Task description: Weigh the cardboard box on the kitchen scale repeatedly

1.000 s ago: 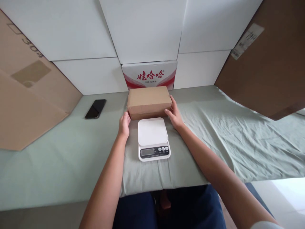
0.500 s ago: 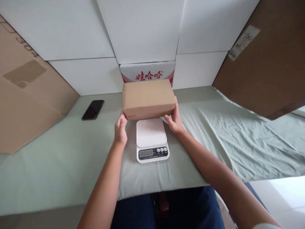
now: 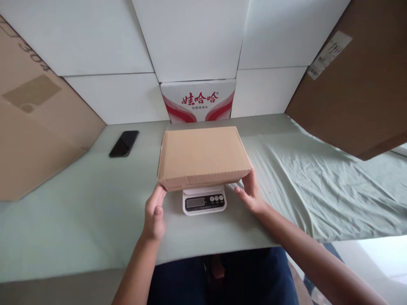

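1. The brown carton [image 3: 203, 152] is being held between both hands over the white scale [image 3: 187, 210], near the middle of the worktop's [image 3: 95, 220] front edge; whether the two are touching cannot be told.
2. The carton's near left corner is being gripped by the left hand [image 3: 155, 214], fingers clamped on it.
3. Its near right corner is being gripped by the right hand [image 3: 253, 197], fingers likewise clamped.
4. Toward the worktop's back edge, left, the phone [image 3: 124, 144] is being supported flat.

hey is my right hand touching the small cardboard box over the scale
Touching: the head view shows the right hand up against the near right corner of the cardboard box.
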Tool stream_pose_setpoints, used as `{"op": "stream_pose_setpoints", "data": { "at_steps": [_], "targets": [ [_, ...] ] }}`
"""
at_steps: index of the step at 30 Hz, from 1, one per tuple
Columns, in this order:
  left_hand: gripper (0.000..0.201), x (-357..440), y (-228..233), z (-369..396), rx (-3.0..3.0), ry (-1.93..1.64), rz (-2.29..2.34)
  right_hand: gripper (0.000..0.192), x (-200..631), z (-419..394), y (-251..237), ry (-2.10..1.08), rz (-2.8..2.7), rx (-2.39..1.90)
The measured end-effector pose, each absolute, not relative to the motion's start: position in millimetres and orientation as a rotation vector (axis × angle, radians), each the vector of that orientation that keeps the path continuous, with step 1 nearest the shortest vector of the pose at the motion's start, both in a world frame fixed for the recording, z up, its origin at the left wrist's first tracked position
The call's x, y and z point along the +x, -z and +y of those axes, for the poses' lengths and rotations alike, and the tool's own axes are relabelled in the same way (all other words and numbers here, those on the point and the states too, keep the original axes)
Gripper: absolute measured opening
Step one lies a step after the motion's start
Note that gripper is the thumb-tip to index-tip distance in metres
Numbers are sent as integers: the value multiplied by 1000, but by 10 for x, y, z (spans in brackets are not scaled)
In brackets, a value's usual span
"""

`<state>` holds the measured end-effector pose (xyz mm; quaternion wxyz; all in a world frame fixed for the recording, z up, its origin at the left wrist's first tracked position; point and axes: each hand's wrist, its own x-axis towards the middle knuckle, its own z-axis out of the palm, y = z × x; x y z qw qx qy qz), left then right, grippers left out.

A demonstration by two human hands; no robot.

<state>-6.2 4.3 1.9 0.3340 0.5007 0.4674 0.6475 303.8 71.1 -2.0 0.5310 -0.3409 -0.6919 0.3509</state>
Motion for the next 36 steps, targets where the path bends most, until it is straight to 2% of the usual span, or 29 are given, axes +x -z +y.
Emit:
{"op": "stream_pose_setpoints", "data": {
  "at_steps": [8, 23, 28, 33, 36],
  "targets": [
    [92, -92, 73, -26, 1282, -1658, 1226, 88, 2990, 720, -87, -834, -1662, -801],
    [81, -56, -27, -19, 1269, -1656, 1206, 86, 2994, 708, -80, -801, -1682, -810],
    [86, 6, -106, -7, 1181, -1781, 1185, 83, 2980, 712, -97, -786, -1579, -793],
    [81, 45, -173, 0, 1145, -1841, 1168, 73, 2971, 754, -157, -798, -1415, -759],
    [81, 15, -109, -9, 1138, -1809, 1196, 78, 2979, 751, -127, -866, -1475, -745]
  ]
}}
